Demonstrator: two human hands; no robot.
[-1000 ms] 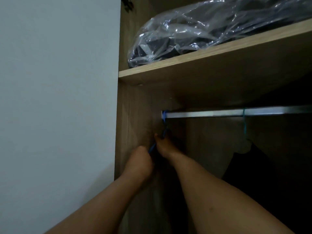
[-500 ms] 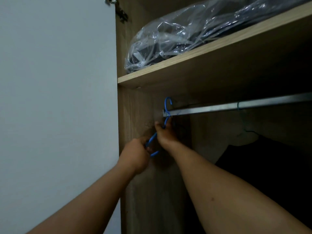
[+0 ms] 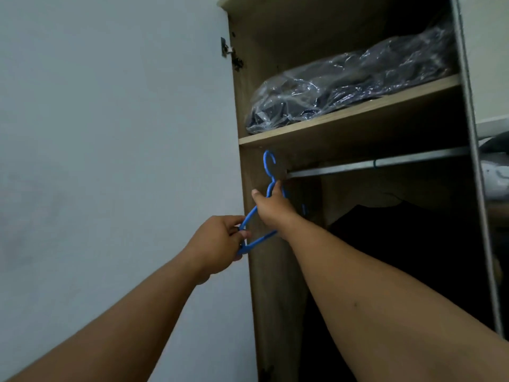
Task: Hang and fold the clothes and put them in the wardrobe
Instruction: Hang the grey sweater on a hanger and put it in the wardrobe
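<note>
A blue plastic hanger (image 3: 266,172) is off the metal rail (image 3: 385,164) and hangs in front of the wardrobe's left wall, hook up. My left hand (image 3: 220,244) pinches its lower left corner. My right hand (image 3: 271,208) grips its neck just below the hook. A dark garment (image 3: 385,230) hangs from the rail further right inside the wardrobe. Another bit of blue hanger (image 3: 303,209) shows behind my right wrist.
A wooden shelf (image 3: 344,119) above the rail holds dark clothes in a clear plastic bag (image 3: 344,86). The open white wardrobe door (image 3: 110,133) fills the left. The wardrobe's right side panel (image 3: 473,161) bounds the space, with pale things beyond it.
The hanger's hook has come off the left end of the rail and moved left and out of the wardrobe with both hands. The view has widened and tilted up.
</note>
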